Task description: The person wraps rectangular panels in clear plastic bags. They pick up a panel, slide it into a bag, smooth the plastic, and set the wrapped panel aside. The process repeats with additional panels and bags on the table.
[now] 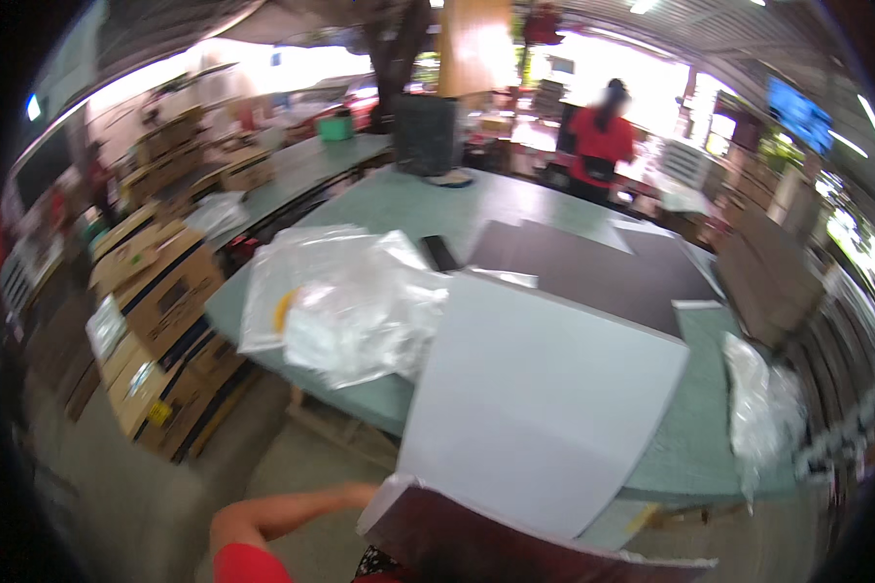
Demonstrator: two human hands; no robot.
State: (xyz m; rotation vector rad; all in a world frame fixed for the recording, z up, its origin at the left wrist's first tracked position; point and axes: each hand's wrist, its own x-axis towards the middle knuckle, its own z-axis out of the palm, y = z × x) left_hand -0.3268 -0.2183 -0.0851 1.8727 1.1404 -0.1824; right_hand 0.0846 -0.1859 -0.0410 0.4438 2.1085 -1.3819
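Observation:
A large pale grey-white sheet slopes from the green table down toward me. At its lower end a dark reddish sheet or flap with a pale, ragged edge spans the space in front of my body. My left hand reaches in from the lower left to the left end of this flap. Its fingers are hidden there, so their grip does not show. My right hand is out of view. Beyond the pale sheet lie flat dark grey-brown sheets.
Crumpled clear plastic bags lie on the table's left part, beside a black phone. Another plastic bag hangs over the right edge. Cardboard boxes are stacked at left. A person in red stands beyond the table.

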